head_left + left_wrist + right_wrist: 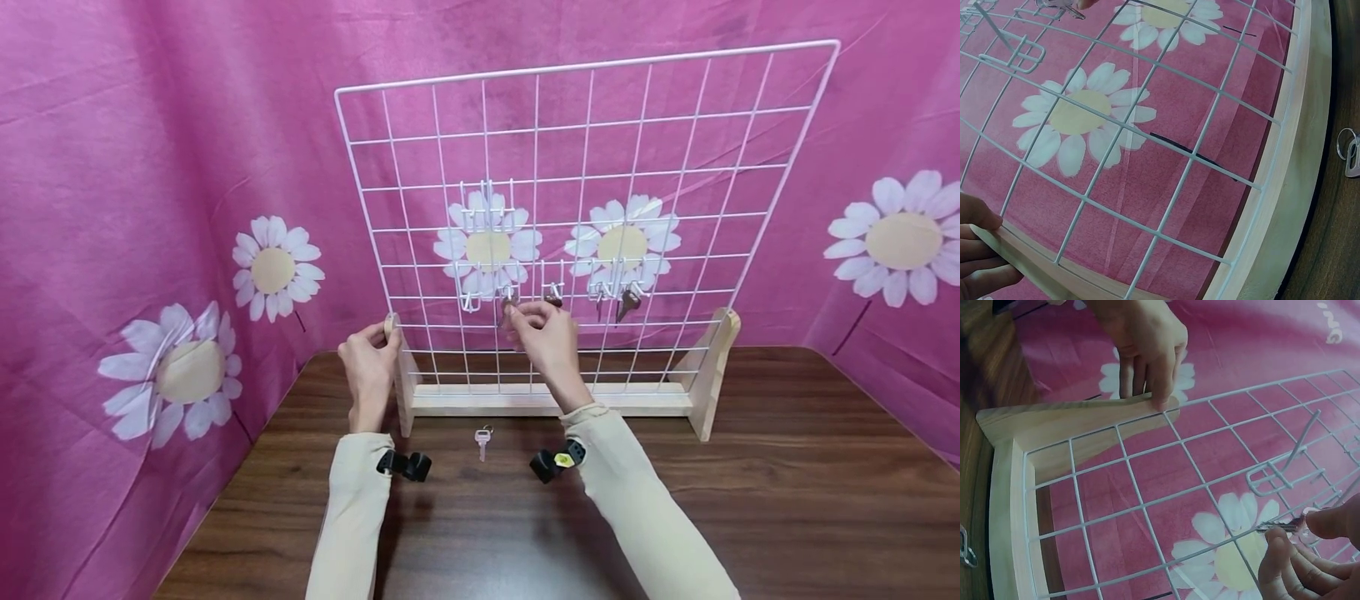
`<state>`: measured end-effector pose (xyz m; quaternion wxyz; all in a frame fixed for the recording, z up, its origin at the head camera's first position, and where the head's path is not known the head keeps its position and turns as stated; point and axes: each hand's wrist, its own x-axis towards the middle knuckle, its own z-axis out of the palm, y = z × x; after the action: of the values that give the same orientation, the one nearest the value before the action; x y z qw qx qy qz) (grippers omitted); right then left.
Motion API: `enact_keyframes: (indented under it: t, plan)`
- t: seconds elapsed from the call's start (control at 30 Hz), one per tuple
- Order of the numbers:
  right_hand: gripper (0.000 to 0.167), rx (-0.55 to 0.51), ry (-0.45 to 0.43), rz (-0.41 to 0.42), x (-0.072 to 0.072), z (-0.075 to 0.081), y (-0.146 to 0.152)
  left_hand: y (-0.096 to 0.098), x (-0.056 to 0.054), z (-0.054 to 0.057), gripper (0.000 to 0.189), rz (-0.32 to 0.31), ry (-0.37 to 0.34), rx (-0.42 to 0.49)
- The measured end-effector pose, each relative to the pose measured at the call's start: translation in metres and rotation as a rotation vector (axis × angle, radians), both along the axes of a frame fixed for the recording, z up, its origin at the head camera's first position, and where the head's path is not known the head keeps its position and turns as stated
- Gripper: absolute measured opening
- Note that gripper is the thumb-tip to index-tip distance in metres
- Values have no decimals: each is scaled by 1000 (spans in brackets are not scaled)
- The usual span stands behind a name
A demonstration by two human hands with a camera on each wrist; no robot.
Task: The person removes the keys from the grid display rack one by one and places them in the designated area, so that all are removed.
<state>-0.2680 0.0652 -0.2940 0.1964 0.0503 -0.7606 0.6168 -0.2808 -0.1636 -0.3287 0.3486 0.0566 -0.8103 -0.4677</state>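
Observation:
My left hand (369, 367) grips the rounded top of the wooden stand's left upright (406, 387), thumb on one side and fingers on the other. That stand holds up a white wire grid (1141, 505). In front of the grid, my right hand (549, 340) pinches a small key (1280, 527) between thumb and fingertips, right at a white hook in the lower row. The right wrist view shows the key's toothed blade poking out past the fingertips; its head is partly hidden by the thumb. Left of that hand is a bare hook (1025, 56).
More keys (628, 302) hang from hooks to the right, one (552, 296) just above the right hand. Higher up is another set of hooks (487, 218). A pinkish key with a ring (482, 443) lies on the dark wooden table (480, 533). Behind hangs a pink flowered cloth (187, 108).

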Motion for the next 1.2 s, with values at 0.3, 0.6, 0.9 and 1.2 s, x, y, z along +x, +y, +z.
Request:
enact_keyframes:
  t: [0.3,0.6,0.9,1.2]
  plan:
    - [20,-10,-4,51,-3,0,0,0,0,1,24,11,8,-12]
    - [11,121,178,-38,3,-2,0,-1,0,-1,24,10,-7,-5]
    - [14,13,198,46,7,-2,0,-1,0,-2,25,10,2,-14]
    - [11,-11,252,39,13,-3,1,0,1,0,25,5,-2,-11]
